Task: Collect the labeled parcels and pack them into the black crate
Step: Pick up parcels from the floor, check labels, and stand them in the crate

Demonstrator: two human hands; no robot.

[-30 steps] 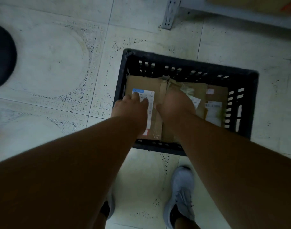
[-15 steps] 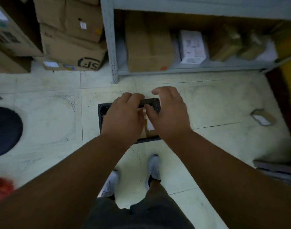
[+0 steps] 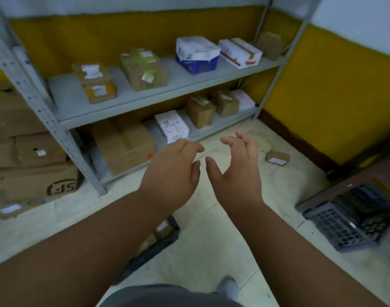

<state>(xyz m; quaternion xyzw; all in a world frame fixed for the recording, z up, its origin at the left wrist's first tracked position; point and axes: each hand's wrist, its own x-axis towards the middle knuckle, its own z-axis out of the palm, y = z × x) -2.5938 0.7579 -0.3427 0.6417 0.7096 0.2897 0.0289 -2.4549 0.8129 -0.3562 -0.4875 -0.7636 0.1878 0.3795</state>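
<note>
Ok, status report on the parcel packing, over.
Left hand and right hand open, holding nothing. Black crate below the left arm, parcels inside. Nothing blocking the shelf.

We see a grey metal shelving rack standing on a pale tiled floor, against a yellow-painted wall. To its left sits a stack of large brown cardboard cartons, the lowest with a round black logo. At the right edge lies a tilted grey slotted plastic basket.
</note>
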